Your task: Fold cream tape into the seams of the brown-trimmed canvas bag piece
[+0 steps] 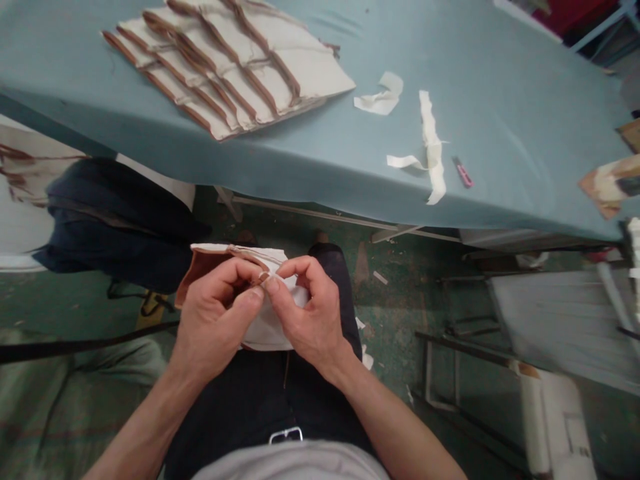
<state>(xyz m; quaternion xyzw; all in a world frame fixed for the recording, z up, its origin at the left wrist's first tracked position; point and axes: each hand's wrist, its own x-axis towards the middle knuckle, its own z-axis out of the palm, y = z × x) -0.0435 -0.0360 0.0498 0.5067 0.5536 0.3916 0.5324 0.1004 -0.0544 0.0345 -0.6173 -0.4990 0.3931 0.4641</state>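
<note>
A white fabric piece (265, 327) with brown leather-like trim lies on my lap. My left hand (215, 320) pinches its brown edge near the top, thumb and fingers closed on it. My right hand (305, 313) grips the same edge from the right, its fingertips meeting those of my left hand. Both hands cover most of the piece. Above, on the blue-covered table (500, 100), lies a fanned stack of similar white pieces with brown straps (235, 60).
White fabric scraps (433, 147) and a small pink cutter (464, 173) lie on the table near its front edge. Dark cloth (110, 227) hangs at the left. A metal frame (450, 360) and white rolls (555, 413) stand on the floor at the right.
</note>
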